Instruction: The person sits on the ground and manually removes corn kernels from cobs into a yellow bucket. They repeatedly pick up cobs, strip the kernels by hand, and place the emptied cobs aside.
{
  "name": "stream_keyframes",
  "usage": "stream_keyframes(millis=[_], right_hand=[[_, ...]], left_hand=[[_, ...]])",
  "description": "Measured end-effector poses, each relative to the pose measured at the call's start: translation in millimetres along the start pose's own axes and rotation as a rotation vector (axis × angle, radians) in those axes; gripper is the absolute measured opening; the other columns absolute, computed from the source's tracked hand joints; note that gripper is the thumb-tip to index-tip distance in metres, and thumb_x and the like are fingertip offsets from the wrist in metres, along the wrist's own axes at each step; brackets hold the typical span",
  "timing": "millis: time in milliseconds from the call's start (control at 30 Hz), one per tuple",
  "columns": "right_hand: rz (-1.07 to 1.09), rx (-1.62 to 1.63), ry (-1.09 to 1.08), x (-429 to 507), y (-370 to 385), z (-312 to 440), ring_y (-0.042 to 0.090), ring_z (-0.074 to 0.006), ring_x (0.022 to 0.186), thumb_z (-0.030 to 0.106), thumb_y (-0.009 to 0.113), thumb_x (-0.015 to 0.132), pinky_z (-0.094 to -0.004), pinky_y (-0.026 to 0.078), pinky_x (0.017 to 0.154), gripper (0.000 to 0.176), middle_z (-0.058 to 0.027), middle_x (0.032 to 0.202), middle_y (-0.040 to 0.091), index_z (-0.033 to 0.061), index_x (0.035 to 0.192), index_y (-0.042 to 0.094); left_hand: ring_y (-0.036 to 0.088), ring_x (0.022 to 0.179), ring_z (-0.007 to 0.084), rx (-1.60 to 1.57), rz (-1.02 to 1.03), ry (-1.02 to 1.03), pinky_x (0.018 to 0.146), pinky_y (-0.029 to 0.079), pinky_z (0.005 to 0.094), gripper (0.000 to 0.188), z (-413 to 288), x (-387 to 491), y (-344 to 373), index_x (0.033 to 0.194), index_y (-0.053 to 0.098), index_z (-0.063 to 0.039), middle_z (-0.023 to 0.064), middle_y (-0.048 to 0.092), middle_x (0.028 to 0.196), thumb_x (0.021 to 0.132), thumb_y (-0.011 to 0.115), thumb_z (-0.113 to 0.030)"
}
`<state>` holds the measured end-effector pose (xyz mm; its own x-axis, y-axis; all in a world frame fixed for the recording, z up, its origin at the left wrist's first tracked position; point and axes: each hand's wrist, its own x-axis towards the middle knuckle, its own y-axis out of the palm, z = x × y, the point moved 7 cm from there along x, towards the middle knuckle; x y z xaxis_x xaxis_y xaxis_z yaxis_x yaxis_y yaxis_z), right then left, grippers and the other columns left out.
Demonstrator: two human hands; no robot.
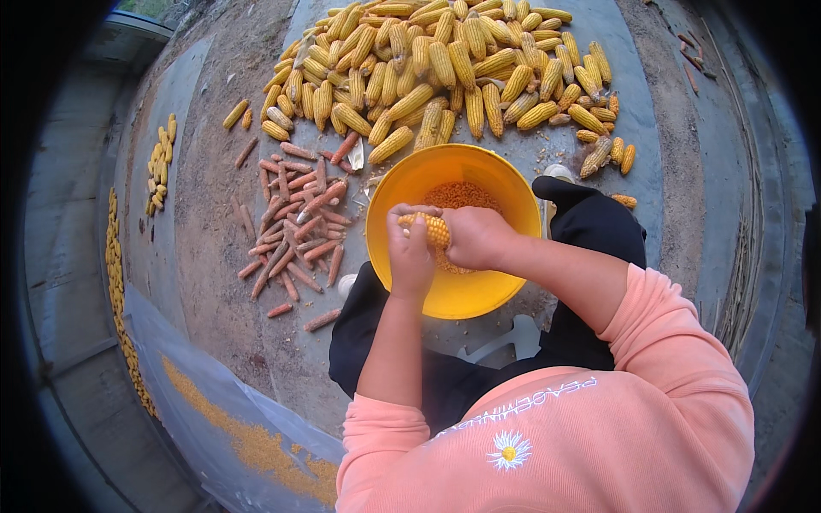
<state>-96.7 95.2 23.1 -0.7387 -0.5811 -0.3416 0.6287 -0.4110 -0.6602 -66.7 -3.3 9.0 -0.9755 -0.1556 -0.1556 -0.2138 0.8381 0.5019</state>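
Over a yellow plastic bucket (454,301), both hands hold one ear of dried corn (431,228). My left hand (408,243) is closed around its left end, thumb laid along the kernels. Against the ear's right side, my right hand (478,237) is gripping with its fingers curled, and it hides that end. Loose orange kernels (463,193) cover the bottom of the bucket, partly hidden under my hands and wrists. The bucket stands on the ground between my knees.
A large heap of unshelled corn ears (442,61) lies beyond the bucket. Bare reddish cobs (298,218) are piled to its left. Kernels are spread on a plastic sheet (256,404) at lower left. More ears (160,160) lie far left, and dry stalks (737,282) along the right.
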Motion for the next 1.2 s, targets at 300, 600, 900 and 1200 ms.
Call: stream_keyframes(millis=[300,600,900,1200], right_hand=[[-0.02,0.002,0.002,0.1,2.6,0.1,0.063,-0.0379,0.08,0.013,0.059,0.072,-0.0452,0.05,0.072,0.024,-0.0206,0.083,0.065,0.0039,0.095,0.06],[-0.054,-0.006,-0.007,0.8,1.2,0.0,0.063,-0.0376,0.078,0.013,0.06,0.073,-0.0451,0.05,0.071,0.027,-0.02,0.081,0.065,0.0036,0.098,0.057],[-0.135,0.001,-0.055,-4.5,-1.5,5.3,0.064,-0.0371,0.074,0.012,0.058,0.073,-0.0451,0.051,0.067,0.019,-0.0202,0.078,0.064,0.0012,0.089,0.057],[-0.129,-0.019,-0.053,-3.5,-0.8,6.6,0.064,-0.0371,0.074,0.012,0.059,0.073,-0.0452,0.051,0.067,0.019,-0.02,0.078,0.064,0.0013,0.089,0.056]], left_hand=[[0.053,0.096,0.0202,-0.157,-0.073,-0.062,0.091,0.041,0.0344,0.015,8.3,1.4,-7.7,0.108,0.042,-0.007,0.0101,0.056,0.096,0.096,0.043,-0.016],[0.053,0.093,0.0189,-0.288,-0.009,0.001,0.088,0.042,0.0335,0.017,4.4,-1.9,-2.1,0.103,0.044,-0.007,0.0085,0.055,0.094,0.099,0.04,-0.023],[0.052,0.093,0.0178,-0.058,-0.113,0.025,0.086,0.042,0.0327,0.018,6.6,-2.1,-8.0,0.102,0.045,-0.007,0.0077,0.056,0.092,0.099,0.04,-0.024],[0.051,0.095,0.02,-0.246,-0.043,-0.027,0.09,0.04,0.0335,0.021,7.5,2.1,-8.6,0.107,0.045,-0.008,0.0093,0.054,0.098,0.096,0.036,-0.023]])
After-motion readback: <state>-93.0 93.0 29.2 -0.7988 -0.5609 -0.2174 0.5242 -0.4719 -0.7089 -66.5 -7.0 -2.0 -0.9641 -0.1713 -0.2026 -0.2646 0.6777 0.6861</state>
